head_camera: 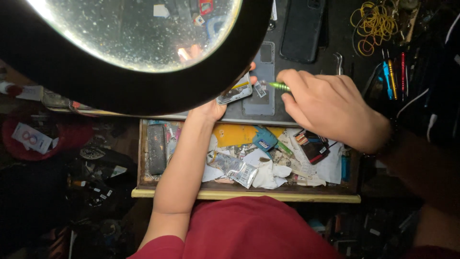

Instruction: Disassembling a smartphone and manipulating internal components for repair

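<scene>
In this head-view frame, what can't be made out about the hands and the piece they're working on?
- Left hand: fingers hidden behind the magnifier lamp's black rim.
- Small board: partly covered by that rim; its details are too small.
- Green tool: its handle is buried in the right hand, and its tip is too small to tell.
- Open drawer: contents dim and jumbled.

Dim scene, glaring ring lamp (134,33) overhead

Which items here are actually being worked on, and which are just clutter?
In use:
left hand holding opened phone
right hand holding green screwdriver

Lying about:
black phone case
yellow rubber bands
open drawer of scraps
magnifier lamp
</scene>
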